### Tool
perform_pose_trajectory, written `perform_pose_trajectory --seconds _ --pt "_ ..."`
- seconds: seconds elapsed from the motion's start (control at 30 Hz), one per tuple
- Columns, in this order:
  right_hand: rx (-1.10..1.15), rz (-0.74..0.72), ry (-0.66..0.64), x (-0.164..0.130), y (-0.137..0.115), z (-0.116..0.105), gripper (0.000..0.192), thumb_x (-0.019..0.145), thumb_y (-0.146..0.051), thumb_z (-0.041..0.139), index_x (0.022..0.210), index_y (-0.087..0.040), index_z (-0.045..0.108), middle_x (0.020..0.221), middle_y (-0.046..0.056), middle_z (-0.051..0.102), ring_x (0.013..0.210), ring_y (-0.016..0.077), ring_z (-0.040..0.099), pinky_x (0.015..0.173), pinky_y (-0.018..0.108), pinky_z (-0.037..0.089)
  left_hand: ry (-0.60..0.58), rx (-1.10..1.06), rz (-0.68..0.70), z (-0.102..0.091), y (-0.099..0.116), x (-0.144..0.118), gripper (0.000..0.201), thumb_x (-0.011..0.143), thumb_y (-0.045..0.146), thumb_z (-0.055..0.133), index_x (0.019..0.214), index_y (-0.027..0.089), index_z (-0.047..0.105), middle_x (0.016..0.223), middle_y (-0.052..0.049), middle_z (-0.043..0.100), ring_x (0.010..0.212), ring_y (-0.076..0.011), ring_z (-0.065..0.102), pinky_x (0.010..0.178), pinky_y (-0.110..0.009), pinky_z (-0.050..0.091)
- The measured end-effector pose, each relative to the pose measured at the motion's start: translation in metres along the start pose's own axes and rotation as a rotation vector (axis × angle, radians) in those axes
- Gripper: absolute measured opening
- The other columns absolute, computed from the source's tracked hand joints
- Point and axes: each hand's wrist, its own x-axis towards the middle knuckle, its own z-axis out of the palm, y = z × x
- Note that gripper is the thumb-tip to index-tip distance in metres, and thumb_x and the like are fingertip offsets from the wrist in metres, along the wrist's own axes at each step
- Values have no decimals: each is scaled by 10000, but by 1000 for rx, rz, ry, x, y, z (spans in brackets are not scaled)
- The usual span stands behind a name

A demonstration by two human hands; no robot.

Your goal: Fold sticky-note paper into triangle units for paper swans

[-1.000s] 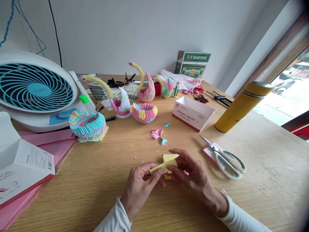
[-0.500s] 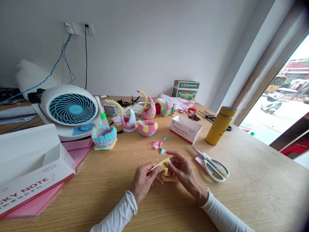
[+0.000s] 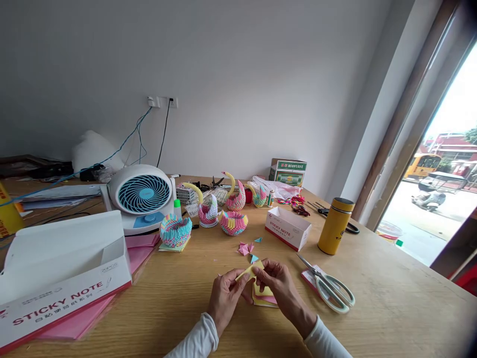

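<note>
Between my two hands is a small yellow sticky note [image 3: 250, 271], folded into a narrow strip. My left hand [image 3: 225, 297] pinches its left end between thumb and fingers. The right end is gripped by my right hand [image 3: 280, 284], thumb pressed on top. Beneath the hands lies a stack of yellow and pink sticky notes [image 3: 265, 297], partly covered by them. Just beyond the fingertips are folded pink paper pieces [image 3: 245, 248] and a blue folded triangle [image 3: 254, 258]. White-handled scissors [image 3: 330, 287] rest on a small pad to the right of my right hand.
A white sticky note box [image 3: 288, 229] and a yellow thermos [image 3: 336, 226] stand at the right. Paper swans [image 3: 208, 213] and a blue paper basket [image 3: 176, 230] stand farther back. A white fan [image 3: 143, 196] and a large open box [image 3: 74, 288] occupy the left.
The view has tilted upward and turned slightly left, so things sit lower in the picture. Both hands still hold the yellow note, and it now looks narrower.
</note>
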Motion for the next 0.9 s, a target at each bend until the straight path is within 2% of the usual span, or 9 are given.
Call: perform_pose_trajectory --seconds 0.23,0.37,0.53,0.7,0.9 --pt "-57 -7 -23 0 0 0 486 626 -603 755 644 -137 621 521 -21 582 441 91 496 441 208 411 -46 133 84 -4 0 1 345 872 468 538 868 163 699 752 -37 730 627 -176 675 590 -218 494" --pt "-91 11 -17 -1 1 0 488 609 -605 764 642 -140 620 503 -30 565 436 93 489 434 206 398 -43 236 106 -5 -3 2 343 909 439 483 792 182 678 686 -32 737 607 -179 685 650 -229 482" --pt "-94 12 -41 -3 -2 1 465 643 -589 753 677 -136 650 517 -24 566 452 99 496 438 208 405 -57 225 97 -3 -2 1 345 926 430 454 757 196 643 623 -13 725 573 -179 690 712 -247 482" --pt "-129 31 -9 -2 5 -3 469 611 -599 765 670 -150 644 507 -20 582 433 113 518 431 223 428 -143 165 64 -4 -1 1 367 915 467 454 804 183 658 662 -14 727 572 -178 689 614 -230 481" --pt "-202 -21 -9 0 13 -10 424 623 -550 786 679 -152 653 507 -35 545 449 114 503 446 220 419 -203 185 34 -6 -5 2 386 902 479 459 793 169 662 577 -10 694 567 -179 664 644 -244 477"
